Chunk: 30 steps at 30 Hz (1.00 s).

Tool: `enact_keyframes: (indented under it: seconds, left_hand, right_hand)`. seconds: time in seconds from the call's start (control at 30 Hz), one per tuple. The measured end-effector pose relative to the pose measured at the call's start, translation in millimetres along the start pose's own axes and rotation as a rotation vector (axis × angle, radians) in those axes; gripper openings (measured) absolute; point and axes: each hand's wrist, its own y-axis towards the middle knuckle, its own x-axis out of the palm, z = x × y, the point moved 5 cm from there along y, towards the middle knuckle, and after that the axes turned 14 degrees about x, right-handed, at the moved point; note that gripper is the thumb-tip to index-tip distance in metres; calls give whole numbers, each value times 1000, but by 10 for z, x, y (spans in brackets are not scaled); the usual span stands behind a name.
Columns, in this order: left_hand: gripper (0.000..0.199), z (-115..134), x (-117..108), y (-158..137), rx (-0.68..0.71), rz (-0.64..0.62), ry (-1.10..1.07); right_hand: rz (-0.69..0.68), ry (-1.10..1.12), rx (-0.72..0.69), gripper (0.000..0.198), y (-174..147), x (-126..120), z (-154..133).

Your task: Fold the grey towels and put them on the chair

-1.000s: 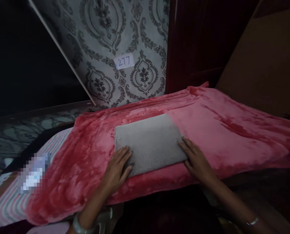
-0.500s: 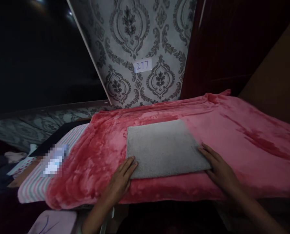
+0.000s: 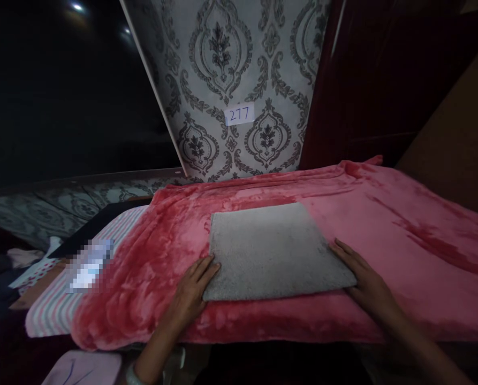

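Note:
A grey plush rectangle of cloth [image 3: 268, 251], like a towel or small mat, lies flat on a red and pink plush blanket [image 3: 174, 224]. At its left edge rests my left hand [image 3: 192, 283], fingers stretched forward, with the tips touching the cloth near its closest left corner. My right hand [image 3: 361, 278] lies along the opposite edge, its fingers extended and touching the cloth by the near right corner. Both hands look open, palms down. The undersides of the fingers are hidden.
A striped cloth [image 3: 54, 310] shows under the blanket's left side, with a blurred-out object [image 3: 90, 267] on it. A large dark screen [image 3: 70, 96] stands behind on the left. Patterned wallpaper [image 3: 218, 101] carries a paper label reading 277 [image 3: 239, 114]. A pink stool [image 3: 86, 369] is below.
The cloth's near corners have moved outward and slightly toward me, so its near edge looks wider. My hands have shifted a little apart with them. The view has tilted slightly upward.

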Motion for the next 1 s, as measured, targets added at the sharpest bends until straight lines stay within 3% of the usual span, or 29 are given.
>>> enact_keyframes:
  seconds: [0.2,0.5,0.73,1.0]
  left_hand:
    - [73,-73,-42,90,-47,-49,-66]
    - [68,-135,-24,100,7,-31,-75]
    - [62,-137,-14,102,-18,-55,-77]
    - [63,-144,-13,98,0,-39,-55]
  right_hand:
    - [-28,0,27,66,111,40,94]
    - [-45,2,-203,50,194,7,-21]
    - [-79,-7,-129,53,199,-4,-8]
    - [-27,-7,-119,53,161,23,13]
